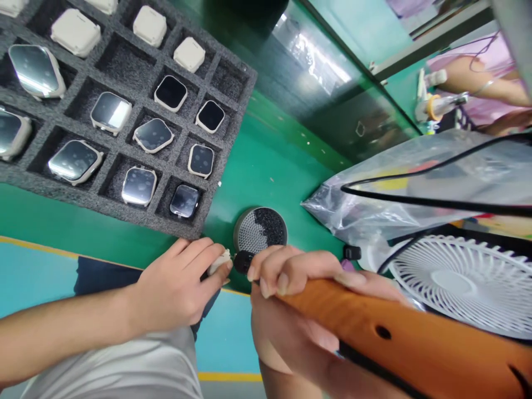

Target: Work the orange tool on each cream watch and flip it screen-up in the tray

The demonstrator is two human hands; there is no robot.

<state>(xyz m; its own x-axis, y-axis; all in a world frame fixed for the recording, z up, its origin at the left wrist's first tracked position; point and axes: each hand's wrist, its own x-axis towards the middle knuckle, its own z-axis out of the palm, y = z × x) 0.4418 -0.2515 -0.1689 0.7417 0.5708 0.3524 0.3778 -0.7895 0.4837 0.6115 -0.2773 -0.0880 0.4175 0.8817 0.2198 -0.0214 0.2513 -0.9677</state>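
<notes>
My left hand is shut on a small cream watch case, mostly hidden by my fingers. My right hand grips an orange handle with round holes. Its black tip sits close to the cream case, and I cannot tell whether they touch. Just beyond both hands stands a round pad with grey and black bristles. Up left, a grey foam tray holds several glass-faced smartwatches and several cream watch pieces in separate square cells.
A crumpled plastic bag with a black cable lies right of my hands, above a white fan. A co-worker's arm in a pink sleeve is at the top right. Everything rests on a green bench.
</notes>
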